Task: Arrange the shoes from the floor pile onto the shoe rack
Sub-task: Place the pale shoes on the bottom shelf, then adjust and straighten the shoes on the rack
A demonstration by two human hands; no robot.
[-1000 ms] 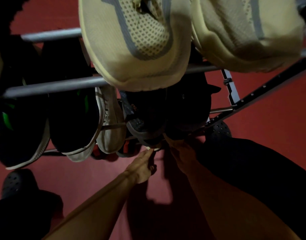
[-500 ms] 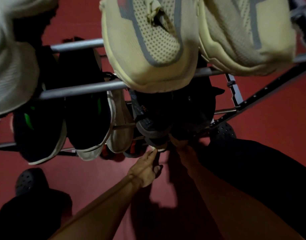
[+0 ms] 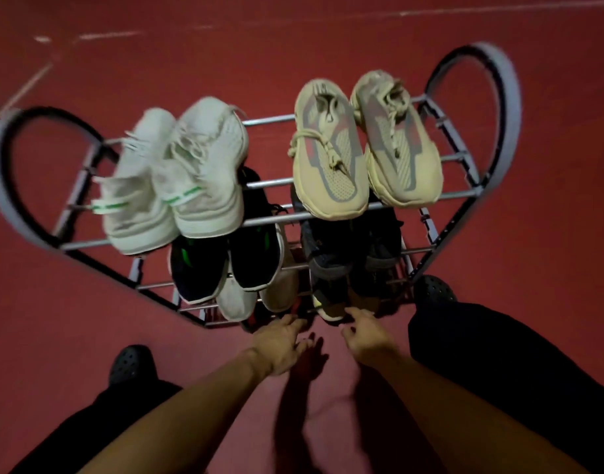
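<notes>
You will find no legible text, brand name, number or sign anywhere on the shoe rack (image 3: 266, 183) or the shoes on it. The white pair (image 3: 177, 186) on its top tier shows only green stripes, not lettering.

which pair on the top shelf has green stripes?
The white pair on the left of the top shelf; each shoe has a green stripe. The beige pair on the right has grey and reddish panels instead.
</notes>
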